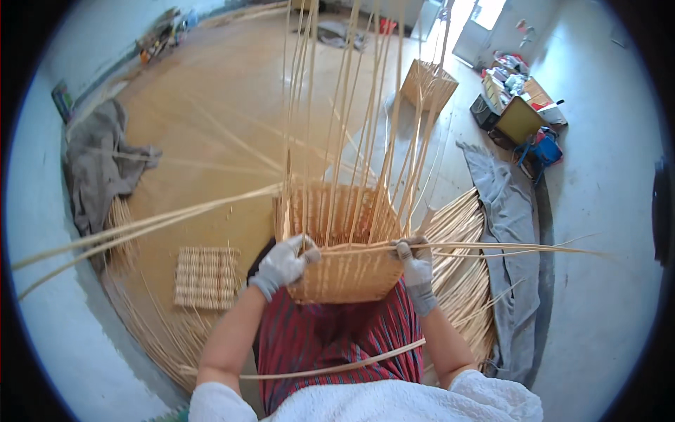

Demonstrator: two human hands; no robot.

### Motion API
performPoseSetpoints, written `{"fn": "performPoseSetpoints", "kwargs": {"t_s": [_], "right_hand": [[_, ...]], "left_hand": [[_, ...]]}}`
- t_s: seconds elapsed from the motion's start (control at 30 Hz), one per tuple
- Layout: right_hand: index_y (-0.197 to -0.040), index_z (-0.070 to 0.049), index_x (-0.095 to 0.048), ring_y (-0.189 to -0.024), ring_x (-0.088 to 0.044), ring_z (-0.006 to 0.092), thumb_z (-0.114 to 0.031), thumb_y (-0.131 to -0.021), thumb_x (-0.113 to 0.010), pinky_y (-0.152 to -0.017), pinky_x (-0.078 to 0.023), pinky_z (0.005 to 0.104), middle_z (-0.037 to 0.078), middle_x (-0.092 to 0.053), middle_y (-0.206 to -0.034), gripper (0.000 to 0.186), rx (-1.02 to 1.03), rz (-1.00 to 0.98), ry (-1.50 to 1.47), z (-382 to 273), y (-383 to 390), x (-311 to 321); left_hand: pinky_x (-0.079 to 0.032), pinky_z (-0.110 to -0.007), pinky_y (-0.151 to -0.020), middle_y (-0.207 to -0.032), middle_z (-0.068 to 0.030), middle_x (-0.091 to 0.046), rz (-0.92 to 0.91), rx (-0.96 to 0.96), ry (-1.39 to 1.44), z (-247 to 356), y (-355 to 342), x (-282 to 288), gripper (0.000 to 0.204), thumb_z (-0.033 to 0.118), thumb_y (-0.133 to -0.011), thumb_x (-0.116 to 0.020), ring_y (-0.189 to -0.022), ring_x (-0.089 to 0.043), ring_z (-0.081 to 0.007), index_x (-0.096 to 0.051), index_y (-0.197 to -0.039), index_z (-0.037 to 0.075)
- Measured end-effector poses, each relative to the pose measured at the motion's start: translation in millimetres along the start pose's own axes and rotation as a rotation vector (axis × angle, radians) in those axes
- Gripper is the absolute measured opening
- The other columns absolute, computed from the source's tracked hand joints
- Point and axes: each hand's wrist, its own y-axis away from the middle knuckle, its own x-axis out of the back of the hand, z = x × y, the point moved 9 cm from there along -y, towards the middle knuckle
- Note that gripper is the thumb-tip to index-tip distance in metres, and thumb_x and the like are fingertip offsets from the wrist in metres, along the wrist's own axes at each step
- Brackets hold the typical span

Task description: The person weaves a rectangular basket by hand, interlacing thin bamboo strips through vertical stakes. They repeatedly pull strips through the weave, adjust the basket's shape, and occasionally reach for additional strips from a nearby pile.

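A half-woven wicker basket (pixel 348 274) rests on my lap, its long upright stakes (pixel 365 119) rising away from me. My left hand (pixel 285 261), in a grey glove, grips the basket's near left corner at the woven rim. My right hand (pixel 416 261), also gloved, pinches thin weaving strands (pixel 506 247) at the near right corner; they trail off to the right. More long strands (pixel 140 228) stretch from the basket's left side toward the left edge.
A flat woven mat (pixel 206 276) lies on the floor to my left. Bundles of cane (pixel 460 274) lie at my right beside a grey cloth (pixel 510 232). Another partly woven basket (pixel 427 84) stands farther off. A grey blanket (pixel 95 165) lies left; boxes and clutter (pixel 520 105) at far right.
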Motion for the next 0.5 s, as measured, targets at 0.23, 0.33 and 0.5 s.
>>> {"fn": "performPoseSetpoints", "kwargs": {"t_s": [0.23, 0.33, 0.5], "right_hand": [[-0.146, -0.011, -0.05, -0.102, -0.063, 0.0166, 0.004, -0.094, -0.059, -0.091, -0.055, 0.0319, 0.015, -0.059, -0.137, 0.055, 0.711, -0.231, 0.566, -121.6, -38.3, -216.1], [-0.155, -0.017, -0.042, -0.084, -0.052, 0.0127, -0.006, -0.096, -0.061, -0.081, -0.05, 0.0265, 0.014, -0.058, -0.139, 0.063, 0.642, -0.147, 0.403, -115.5, -75.3, -262.5], [-0.139, -0.009, -0.045, -0.068, -0.043, 0.0084, -0.024, -0.101, -0.055, -0.063, -0.046, 0.026, 0.001, -0.054, -0.096, 0.042, 0.248, -0.113, -0.255, -47.9, -20.4, -198.3]], "left_hand": [[-0.051, -0.041, -0.074, -0.079, -0.0194, -0.068, 0.372, -0.043, -0.009, -24.2, 0.9, 3.4, 0.033, 0.034, -0.1, -0.059, -0.074, -0.066, -0.0327, -0.069, -0.094, 0.004], [-0.051, -0.04, -0.075, -0.081, -0.0198, -0.069, 0.411, 0.02, -0.03, -35.8, -11.6, -0.9, 0.041, 0.039, -0.103, -0.054, -0.076, -0.067, -0.0332, -0.07, -0.097, 0.002], [-0.05, -0.039, -0.071, -0.078, -0.0155, -0.069, 0.36, 0.026, -0.01, -48.8, -6.5, 10.1, 0.045, 0.046, -0.102, -0.058, -0.072, -0.066, -0.0265, -0.072, -0.095, 0.004]]}}
